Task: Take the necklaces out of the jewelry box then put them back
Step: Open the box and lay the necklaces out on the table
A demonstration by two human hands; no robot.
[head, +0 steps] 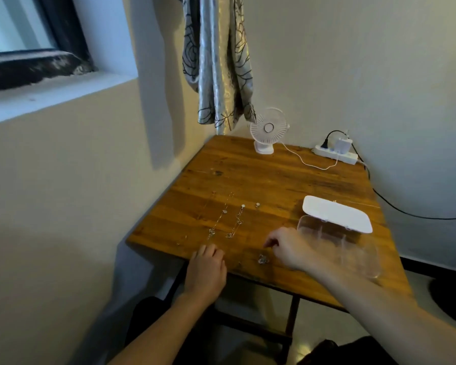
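Note:
A clear plastic jewelry box (337, 248) stands open on the right of the wooden table (274, 180), its white lid (337, 213) lying flat behind it. Several thin silver necklaces lie stretched out on the left half of the table: one (220, 217), another (236, 222), and a fainter one (206, 206) further left. A small bunched chain (262, 258) lies near the front edge. My right hand (287, 248) hovers just right of that bunch, fingers curled and pinched. My left hand (207, 270) rests at the front edge, fingers curled under, holding nothing I can see.
A small white fan (267, 130) stands at the table's back, its cable running to a white power strip (337, 154) at the back right. A patterned curtain (219, 61) hangs in the corner. Walls close the table's left and back sides.

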